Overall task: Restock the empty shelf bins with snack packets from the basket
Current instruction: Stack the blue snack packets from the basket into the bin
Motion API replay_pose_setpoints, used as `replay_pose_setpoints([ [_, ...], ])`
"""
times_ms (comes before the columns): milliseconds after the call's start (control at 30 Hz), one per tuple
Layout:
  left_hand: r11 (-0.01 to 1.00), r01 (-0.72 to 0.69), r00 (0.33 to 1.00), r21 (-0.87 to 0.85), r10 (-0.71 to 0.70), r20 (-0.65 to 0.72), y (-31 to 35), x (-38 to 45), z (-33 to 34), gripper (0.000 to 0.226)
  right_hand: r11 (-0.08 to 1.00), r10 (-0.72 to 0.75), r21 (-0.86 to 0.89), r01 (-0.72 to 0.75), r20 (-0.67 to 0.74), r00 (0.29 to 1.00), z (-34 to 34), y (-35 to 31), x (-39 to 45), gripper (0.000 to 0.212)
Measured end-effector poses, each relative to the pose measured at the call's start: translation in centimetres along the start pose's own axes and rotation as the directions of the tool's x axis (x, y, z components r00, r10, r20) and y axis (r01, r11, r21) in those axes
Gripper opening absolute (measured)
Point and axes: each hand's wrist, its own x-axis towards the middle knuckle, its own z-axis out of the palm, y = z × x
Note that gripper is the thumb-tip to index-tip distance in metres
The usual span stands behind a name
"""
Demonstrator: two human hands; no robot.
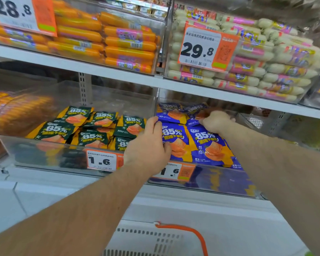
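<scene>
Left hand (pixel 148 145) grips the front blue packet (pixel 175 143) by its left edge. Right hand (pixel 215 121) pinches a rear blue packet (pixel 194 115). Both lie in the right clear bin (pixel 220 180). Basket (pixel 151 239) below.

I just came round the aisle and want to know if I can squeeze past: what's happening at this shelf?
A person is restocking snacks. Both hands are inside the clear bin of blue packets on the lower shelf: the left hand grips the left edge of a front packet, and the right hand reaches further back among the packets there. The neighbouring bin of green packets already holds a good number. A white basket with an orange handle sits below, in front of the shelf; what is in it does not show.
</scene>
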Motion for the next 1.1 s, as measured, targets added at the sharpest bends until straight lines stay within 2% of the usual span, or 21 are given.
replay_pose_setpoints([
  [133, 1.000, -0.002, 1.000, 0.010, 0.002, -0.014, 0.0, 0.0, 0.0, 0.053, 0.991, -0.025, -0.133, 0.023, -0.017, 1.000, 0.8, -0.3, 0.4, 0.055],
  [433, 1.000, -0.003, 1.000, 0.008, 0.003, -0.011, -0.1, 0.2, 0.2, 0.053, 0.989, 0.019, -0.143, -0.023, -0.031, 0.999, 1.0, -0.3, 1.1, 0.061],
  [600, 1.000, 0.010, 0.998, -0.023, -0.009, 0.059, -0.1, 0.5, -0.2, 0.055, 0.996, -0.017, -0.086, 0.002, -0.173, 0.985, 0.0, -1.1, -1.6, 0.049],
  [667, 1.000, 0.003, 0.994, -0.008, -0.002, 0.108, -0.2, 0.7, -0.7, 0.061, 0.994, -0.091, 0.024, 0.104, -0.318, 0.944, -0.1, -1.4, -3.8, 0.039],
  [733, 0.996, -0.073, 0.992, 0.047, 0.068, 0.102, -0.2, 0.3, -1.5, 0.063, 0.953, -0.187, 0.129, 0.275, -0.466, 0.865, 0.2, -1.9, -6.3, 0.027],
  [800, 0.970, -0.230, 0.972, 0.077, 0.233, -0.035, -0.1, -1.0, -2.8, 0.057, 0.899, -0.258, 0.169, 0.404, -0.542, 0.800, 0.9, -2.8, -9.1, 0.022],
  [867, 0.934, -0.350, 0.922, 0.072, 0.357, -0.150, -0.6, -3.0, -4.2, 0.053, 0.837, -0.309, 0.197, 0.511, -0.600, 0.737, 1.7, -3.8, -12.5, 0.019],
  [900, 0.923, -0.383, 0.915, 0.045, 0.386, -0.119, -1.1, -4.2, -5.0, 0.050, 0.801, -0.321, 0.225, 0.555, -0.621, 0.715, 2.4, -4.3, -14.1, 0.018],
  [967, 0.947, -0.322, 0.937, 0.013, 0.316, 0.149, -2.8, -6.9, -6.3, 0.036, 0.742, -0.354, 0.288, 0.606, -0.600, 0.718, 4.6, -4.8, -17.7, 0.018],
  [1033, 0.967, -0.228, 0.901, 0.110, 0.167, 0.401, -5.0, -9.5, -7.2, 0.019, 0.720, -0.404, 0.333, 0.609, -0.512, 0.758, 8.0, -5.0, -20.9, 0.021],
  [1100, 0.951, -0.215, 0.828, 0.222, 0.058, 0.557, -6.8, -12.0, -7.4, 0.018, 0.739, -0.444, 0.384, 0.553, -0.340, 0.829, 11.8, -4.8, -23.6, 0.025],
])
